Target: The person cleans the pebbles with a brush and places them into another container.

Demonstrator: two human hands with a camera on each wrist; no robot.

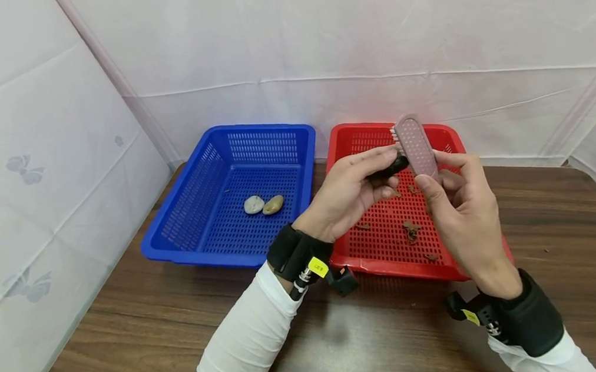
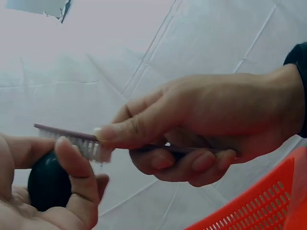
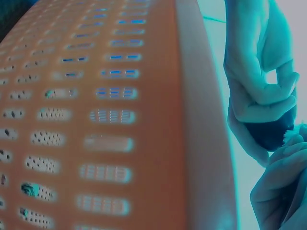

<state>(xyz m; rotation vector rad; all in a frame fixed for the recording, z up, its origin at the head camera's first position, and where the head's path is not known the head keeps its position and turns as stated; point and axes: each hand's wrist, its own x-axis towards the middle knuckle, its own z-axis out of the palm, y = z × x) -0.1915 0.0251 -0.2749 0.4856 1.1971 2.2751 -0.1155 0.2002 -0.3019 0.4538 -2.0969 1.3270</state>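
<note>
Over the red basket (image 1: pixel 374 268), my left hand (image 1: pixel 341 191) holds a smooth dark stone (image 1: pixel 391 168) between thumb and fingers. My right hand (image 1: pixel 462 213) grips a mauve scrubbing brush (image 1: pixel 415 143) with pale bristles, thumb pressed on its back. In the left wrist view the bristles lie right by the top of the dark stone (image 2: pixel 48 184), close to the left fingertips; whether they touch the stone cannot be told. The left fingers hide part of the stone. Brown clumps of dirt (image 1: pixel 411 229) are scattered on the red basket's floor.
A blue basket (image 1: pixel 176 255) stands to the left, with a white stone (image 1: pixel 253 204) and a tan stone (image 1: pixel 273 204) lying side by side in it. Both baskets sit on a brown wooden table (image 1: pixel 130 330). A pale curtain (image 1: pixel 349 39) hangs behind and at the sides.
</note>
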